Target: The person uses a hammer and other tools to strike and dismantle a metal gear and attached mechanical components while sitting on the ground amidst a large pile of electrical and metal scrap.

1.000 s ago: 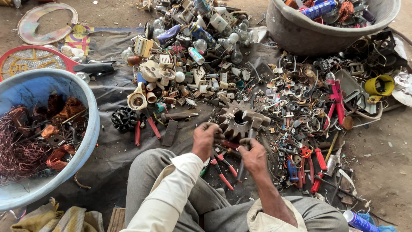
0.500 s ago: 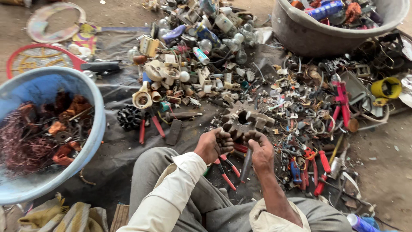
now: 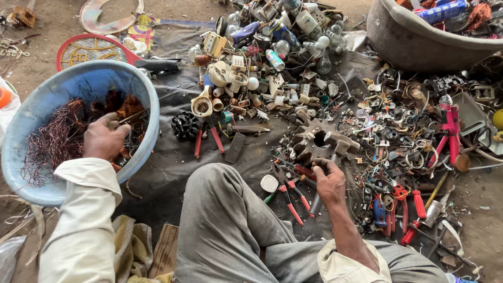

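Note:
My left hand (image 3: 105, 139) reaches into the blue plastic basin (image 3: 149, 110), which holds a tangle of copper wire (image 3: 55, 141). Its fingers are curled around a thin wire piece (image 3: 133, 116) that sticks out to the right. My right hand (image 3: 330, 181) grips the handle of a hammer (image 3: 341, 142). The hammer's head rests on a dark, toothed metal gear part (image 3: 309, 139) lying on the black sheet in front of my knees.
Red-handled pliers (image 3: 293, 196) lie beside my right hand. A heap of bulbs, sockets and plastic scrap (image 3: 262, 68) spreads ahead. A grey basin (image 3: 408, 44) stands at the far right, a red racket (image 3: 89, 50) at the far left, and more tools (image 3: 450, 128) to the right.
My left hand has left the gear part and swung left into the blue basin. My right hand has dropped lower onto the hammer handle.

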